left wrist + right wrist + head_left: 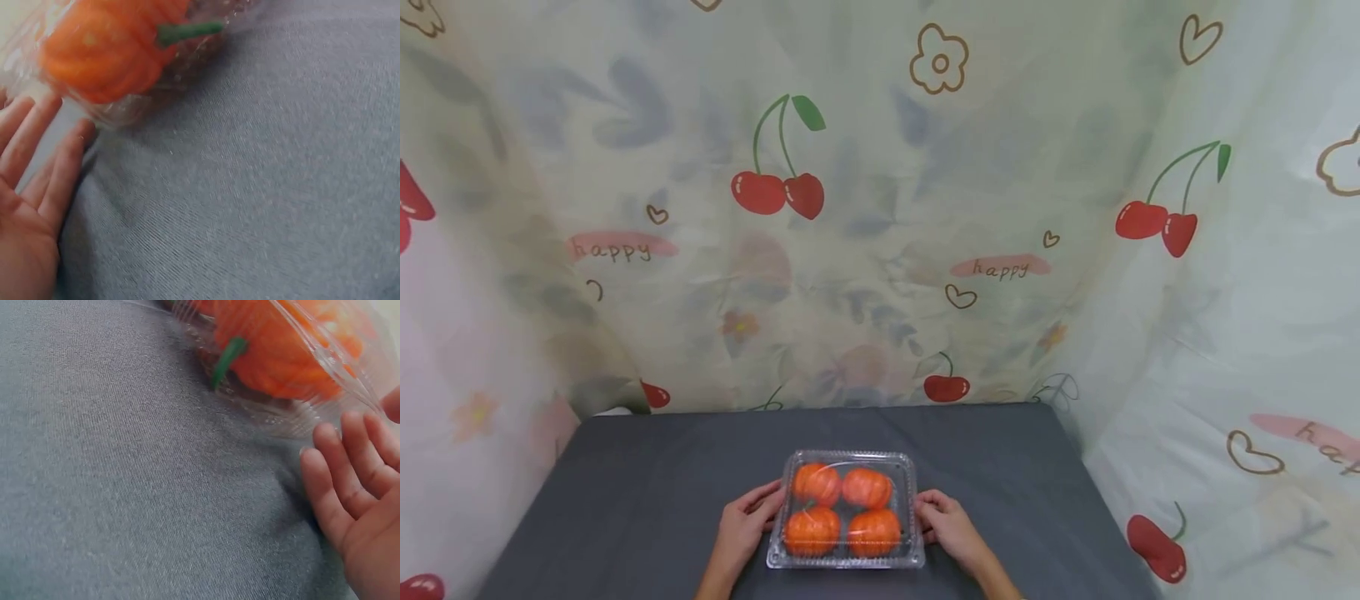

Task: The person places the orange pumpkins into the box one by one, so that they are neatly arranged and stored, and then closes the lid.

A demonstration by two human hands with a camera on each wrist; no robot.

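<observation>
A clear plastic clamshell box sits on the dark cloth, its lid down over several small orange pumpkins. One pumpkin shows a green stem in the left wrist view, and another pumpkin does so in the right wrist view. My left hand is at the box's left side, its fingers mostly straight with tips right at the wall. At the opposite side is my right hand, fingers relaxed and slightly bent, the tips close by the box's edge.
A dark grey cloth covers the table under the box. Behind it and along both sides hangs a pale curtain printed with cherries, hearts and flowers.
</observation>
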